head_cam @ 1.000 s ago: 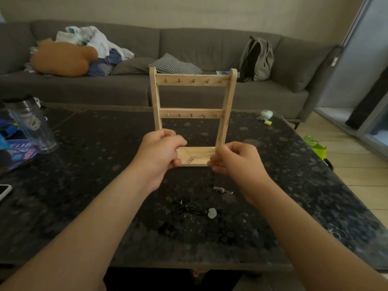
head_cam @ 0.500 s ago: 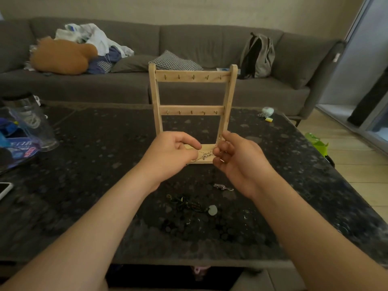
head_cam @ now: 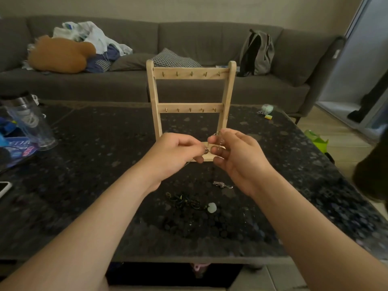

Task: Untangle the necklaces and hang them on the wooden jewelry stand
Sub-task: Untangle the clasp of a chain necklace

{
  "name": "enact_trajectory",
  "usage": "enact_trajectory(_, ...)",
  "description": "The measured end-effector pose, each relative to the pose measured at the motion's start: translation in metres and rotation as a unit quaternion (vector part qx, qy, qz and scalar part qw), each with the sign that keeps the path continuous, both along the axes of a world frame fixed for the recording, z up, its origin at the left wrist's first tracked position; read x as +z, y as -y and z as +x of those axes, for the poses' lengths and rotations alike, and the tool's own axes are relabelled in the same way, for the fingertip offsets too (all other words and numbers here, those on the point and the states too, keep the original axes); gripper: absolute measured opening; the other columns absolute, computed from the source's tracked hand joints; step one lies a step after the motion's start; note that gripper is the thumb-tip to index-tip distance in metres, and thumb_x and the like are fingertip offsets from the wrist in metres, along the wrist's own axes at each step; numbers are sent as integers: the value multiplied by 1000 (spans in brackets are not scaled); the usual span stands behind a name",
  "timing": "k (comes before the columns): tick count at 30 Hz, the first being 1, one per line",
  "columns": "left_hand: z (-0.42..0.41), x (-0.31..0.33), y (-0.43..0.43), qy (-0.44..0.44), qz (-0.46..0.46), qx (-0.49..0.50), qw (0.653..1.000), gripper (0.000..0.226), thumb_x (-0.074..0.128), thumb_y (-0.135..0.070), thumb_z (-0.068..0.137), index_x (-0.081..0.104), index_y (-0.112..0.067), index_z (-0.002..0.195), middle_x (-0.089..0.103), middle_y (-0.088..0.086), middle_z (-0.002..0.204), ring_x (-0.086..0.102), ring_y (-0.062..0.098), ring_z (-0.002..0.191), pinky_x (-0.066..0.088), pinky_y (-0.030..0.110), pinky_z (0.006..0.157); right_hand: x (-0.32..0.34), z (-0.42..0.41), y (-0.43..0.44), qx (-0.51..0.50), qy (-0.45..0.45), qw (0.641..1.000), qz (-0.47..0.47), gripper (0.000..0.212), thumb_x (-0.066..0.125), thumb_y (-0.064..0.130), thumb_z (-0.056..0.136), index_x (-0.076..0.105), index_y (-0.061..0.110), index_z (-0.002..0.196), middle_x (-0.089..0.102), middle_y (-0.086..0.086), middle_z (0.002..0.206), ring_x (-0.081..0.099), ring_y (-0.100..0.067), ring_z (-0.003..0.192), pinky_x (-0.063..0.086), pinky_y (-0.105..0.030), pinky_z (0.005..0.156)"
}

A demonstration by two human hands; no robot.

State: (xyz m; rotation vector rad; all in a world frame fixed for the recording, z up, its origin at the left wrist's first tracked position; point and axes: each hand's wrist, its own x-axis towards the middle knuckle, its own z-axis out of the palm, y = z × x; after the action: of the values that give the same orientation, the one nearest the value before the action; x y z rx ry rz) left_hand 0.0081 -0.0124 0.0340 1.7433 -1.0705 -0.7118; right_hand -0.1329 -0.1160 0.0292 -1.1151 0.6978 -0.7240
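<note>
Left hand (head_cam: 174, 153) and right hand (head_cam: 238, 161) both pinching a thin chain (head_cam: 219, 141), wooden jewelry stand (head_cam: 191, 108) at 12 o'clock behind them.

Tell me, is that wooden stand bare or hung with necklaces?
Bare: nothing hangs from the hooks on either rail of the stand.

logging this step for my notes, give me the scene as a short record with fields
left hand: pinches chain
right hand: pinches chain, in front of stand base
stand: upright on table, hooks bare
lying on table: dark necklace with pale pendant, small silver piece, both nearer than stand
table's left side: bottle, phone at edge
</note>
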Motion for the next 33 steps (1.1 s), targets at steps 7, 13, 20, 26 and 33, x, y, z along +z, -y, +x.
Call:
enact_trajectory(7,0,-4,3,-20,9,25,999,26,66,-31,102,81,-20,85,67,-10,69,50,4,55,40,26,62,-2,-2,2,-5,17,1000,10,19,59,0,104,65,15,114,79,-10,99,72,-20,80,59,-34,76)
enact_trajectory(13,5,-7,5,-41,32,19,998,28,61,-30,103,77,-13,88,55,4,74,47,11,62,41,30,60,-4,-4,1,5,-82,992,-97,18,69,8,96,82,20,96,76,-3,91,70,-18,93,53,-34,85)
enact_trajectory(20,4,-8,3,-6,19,2,1000,21,65,-30,106,84,-23,99,79,-1,89,61,12,71,50,29,66,-8,-5,0,-9,-185,939,-289,11,77,21,93,83,22,84,76,-5,77,61,1,61,47,-8,59)
enact_trajectory(26,7,-12,2,41,12,-8,999,16,68,-24,106,83,-27,101,81,-11,86,68,5,70,51,24,67,-16,-4,6,-5,-257,872,-416,12,74,29,95,79,27,84,73,8,73,66,0,66,46,-8,58)
enact_trajectory(33,7,-12,3,59,28,-14,998,16,64,-28,108,80,-27,105,81,-11,91,74,6,73,51,27,70,-25,4,14,29,-299,848,-437,15,67,30,102,74,21,94,57,-1,117,68,-10,95,54,-21,81)
